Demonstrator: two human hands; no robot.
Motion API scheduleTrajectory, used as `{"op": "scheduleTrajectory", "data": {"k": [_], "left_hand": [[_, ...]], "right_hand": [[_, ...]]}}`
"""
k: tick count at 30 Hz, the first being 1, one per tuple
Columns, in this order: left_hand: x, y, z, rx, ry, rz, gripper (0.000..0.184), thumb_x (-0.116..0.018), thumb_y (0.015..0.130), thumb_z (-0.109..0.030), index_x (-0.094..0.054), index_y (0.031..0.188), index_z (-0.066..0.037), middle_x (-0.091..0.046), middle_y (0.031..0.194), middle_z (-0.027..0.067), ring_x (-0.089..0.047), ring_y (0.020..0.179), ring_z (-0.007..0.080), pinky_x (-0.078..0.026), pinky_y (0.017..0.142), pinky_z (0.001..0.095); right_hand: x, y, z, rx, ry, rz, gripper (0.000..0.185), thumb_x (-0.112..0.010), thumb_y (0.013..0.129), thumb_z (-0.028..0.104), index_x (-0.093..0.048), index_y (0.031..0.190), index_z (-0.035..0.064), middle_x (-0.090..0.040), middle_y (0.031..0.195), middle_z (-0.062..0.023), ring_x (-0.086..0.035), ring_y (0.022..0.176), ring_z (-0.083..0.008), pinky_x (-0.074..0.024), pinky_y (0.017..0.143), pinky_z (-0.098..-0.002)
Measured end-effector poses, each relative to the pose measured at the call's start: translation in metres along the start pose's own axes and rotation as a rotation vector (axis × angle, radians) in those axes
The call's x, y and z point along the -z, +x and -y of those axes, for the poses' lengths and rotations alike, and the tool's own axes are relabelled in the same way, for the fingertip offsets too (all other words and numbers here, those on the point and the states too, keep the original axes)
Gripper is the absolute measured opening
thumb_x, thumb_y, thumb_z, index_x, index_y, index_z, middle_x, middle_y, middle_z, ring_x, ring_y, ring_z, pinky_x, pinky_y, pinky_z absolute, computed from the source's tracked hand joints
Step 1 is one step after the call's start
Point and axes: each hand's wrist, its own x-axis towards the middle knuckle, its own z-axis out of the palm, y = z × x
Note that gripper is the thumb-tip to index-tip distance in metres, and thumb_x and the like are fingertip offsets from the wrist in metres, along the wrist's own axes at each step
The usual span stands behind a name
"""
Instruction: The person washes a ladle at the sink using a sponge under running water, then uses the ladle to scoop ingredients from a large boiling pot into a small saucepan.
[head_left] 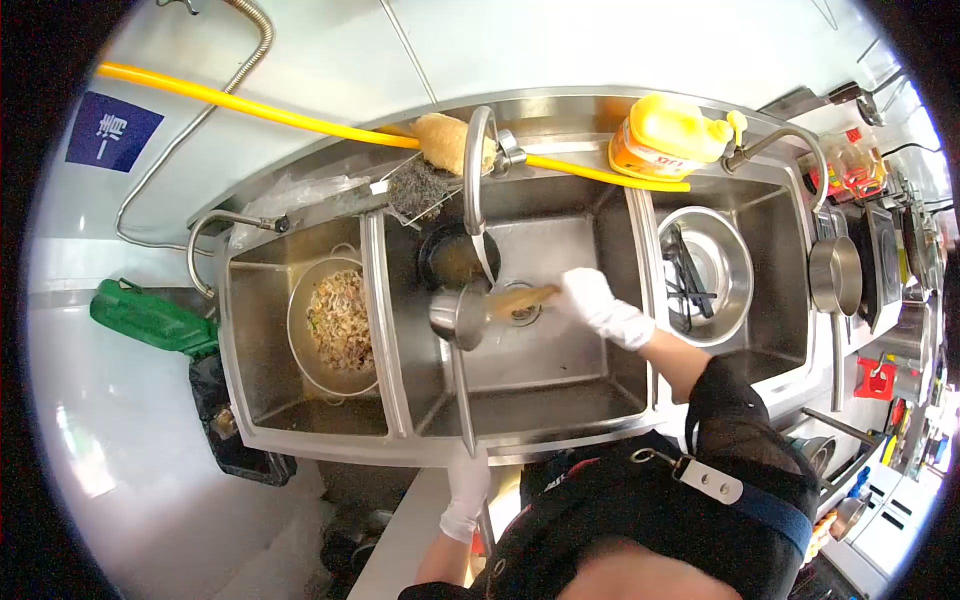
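My left hand [467, 492], in a white glove, is closed round the handle of a small long-handled metal saucepan [458, 318]. The saucepan is tilted over the middle sink basin [545, 240], below the curved tap [477, 170]. A thin stream of water falls towards it. My right hand [600, 307], also gloved in white, grips a tan brush [520, 300]. The brush's wide end is at the saucepan's rim; whether it touches is hard to tell. Behind the saucepan, a dark round bowl [450, 258] holds brownish liquid.
The left basin holds a pot [300, 345] of food scraps. A metal bowl [738, 250] with black strips stands in the right basin. Along the back ledge are a yellow jug [665, 140], a yellow hose [280, 108], a sponge [450, 142] and steel wool [420, 190].
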Motion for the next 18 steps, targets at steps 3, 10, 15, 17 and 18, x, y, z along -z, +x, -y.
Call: {"op": "scheduleTrajectory", "data": {"k": [3, 10, 15, 17, 18], "left_hand": [[0.024, 0.010, -0.032, 0.268, -0.302, 0.151, 0.024, -0.055, 0.097, -0.028, -0.054, 0.087, -0.007, -0.045, 0.056, -0.0017, -0.044, 0.042, 0.0102, -0.036, 0.038, 0.0285], [0.051, 0.030, -0.066, 0.673, -1.008, 0.708, 0.025, -0.047, 0.102, -0.028, -0.056, 0.092, -0.006, -0.041, 0.058, -0.0056, -0.034, 0.039, 0.0056, -0.027, 0.035, 0.0222], [0.056, 0.014, -0.074, 0.784, -1.033, 0.773, 0.025, -0.052, 0.101, -0.030, -0.055, 0.087, -0.009, -0.040, 0.057, -0.0064, -0.034, 0.040, 0.0055, -0.027, 0.036, 0.0229], [0.056, 0.015, -0.072, 0.750, -0.930, 0.712, 0.024, -0.054, 0.100, -0.030, -0.055, 0.087, -0.010, -0.041, 0.058, -0.0059, -0.036, 0.041, 0.0062, -0.028, 0.036, 0.0240], [0.055, 0.016, -0.069, 0.725, -0.852, 0.679, 0.024, -0.055, 0.099, -0.030, -0.055, 0.087, -0.010, -0.042, 0.058, -0.0054, -0.038, 0.041, 0.0067, -0.029, 0.036, 0.0248]], "right_hand": [[0.027, 0.008, -0.041, -0.090, -0.383, 0.293, 0.019, -0.065, 0.078, 0.022, -0.072, 0.085, 0.0062, -0.068, 0.076, -0.0147, -0.068, 0.069, -0.0319, -0.0553, 0.066, -0.0426], [0.063, 0.128, -0.029, 0.256, -0.207, -0.461, 0.028, -0.060, 0.083, 0.014, -0.058, 0.108, 0.0021, -0.065, 0.085, -0.0151, -0.066, 0.070, -0.0318, -0.0534, 0.063, -0.0434], [0.052, 0.171, -0.060, 0.497, -0.536, -0.341, 0.011, -0.054, 0.083, 0.013, -0.057, 0.088, 0.0047, -0.062, 0.072, -0.0104, -0.065, 0.066, -0.0271, -0.0532, 0.059, -0.0407], [0.061, 0.178, -0.070, 0.657, -0.677, -0.394, 0.008, -0.054, 0.081, 0.014, -0.056, 0.085, 0.0069, -0.060, 0.069, -0.0085, -0.065, 0.063, -0.0235, -0.0530, 0.056, -0.0387], [0.077, 0.184, -0.065, 0.646, -0.600, -0.380, 0.007, -0.055, 0.081, 0.014, -0.056, 0.084, 0.0076, -0.060, 0.068, -0.0076, -0.064, 0.061, -0.0247, -0.0530, 0.055, -0.0383]]}}
